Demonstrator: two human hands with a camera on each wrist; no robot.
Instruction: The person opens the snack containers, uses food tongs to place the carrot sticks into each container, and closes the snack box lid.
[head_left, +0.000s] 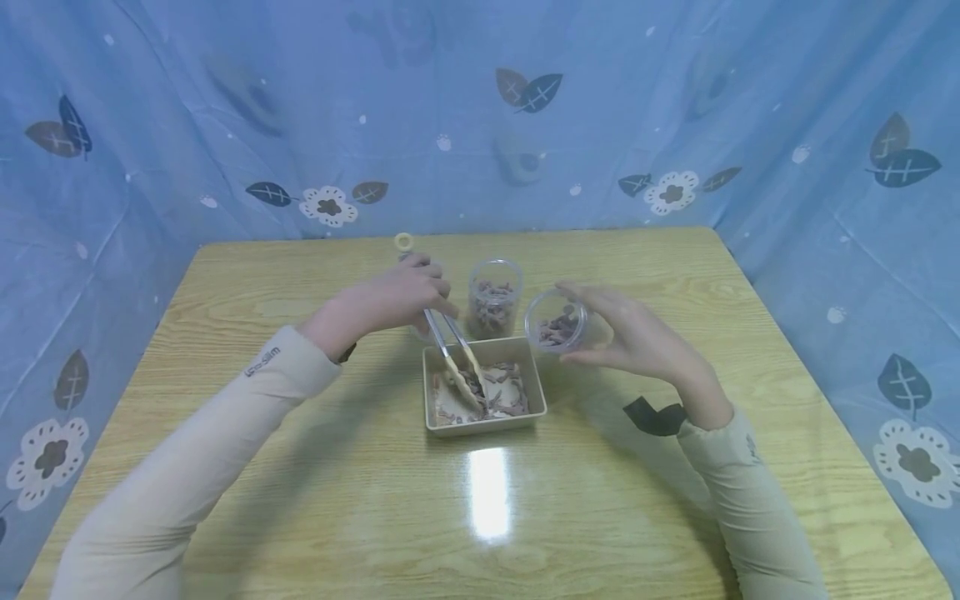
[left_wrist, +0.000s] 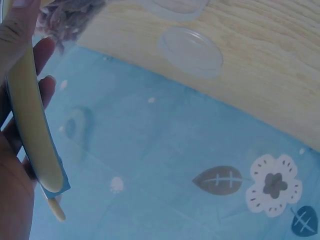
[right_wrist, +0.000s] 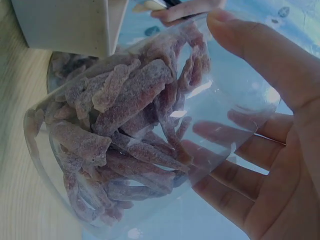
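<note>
My left hand (head_left: pixel 405 296) grips a pair of tongs (head_left: pixel 447 337) with metal arms and cream tips. The tips reach down among brownish dried strips (head_left: pixel 513 404) in a beige rectangular tray (head_left: pixel 483 429). My right hand (head_left: pixel 633 333) holds a clear plastic jar (right_wrist: pixel 150 145) tilted, its mouth toward the tray, just right of the tray's back corner. Thumb and fingers wrap around the jar's sides near its rim. Many sugar-dusted strips (right_wrist: pixel 132 100) lie inside it. In the left wrist view the tongs' cream handle (left_wrist: pixel 32 120) lies along the palm.
Behind the tray stands another clear jar (head_left: pixel 495 304) partly filled with similar strips. Two clear round lids lie on the table, one lid (left_wrist: pixel 191 52) near its far edge. A blue patterned curtain (head_left: pixel 450 125) hangs around the wooden table (head_left: pixel 337 517).
</note>
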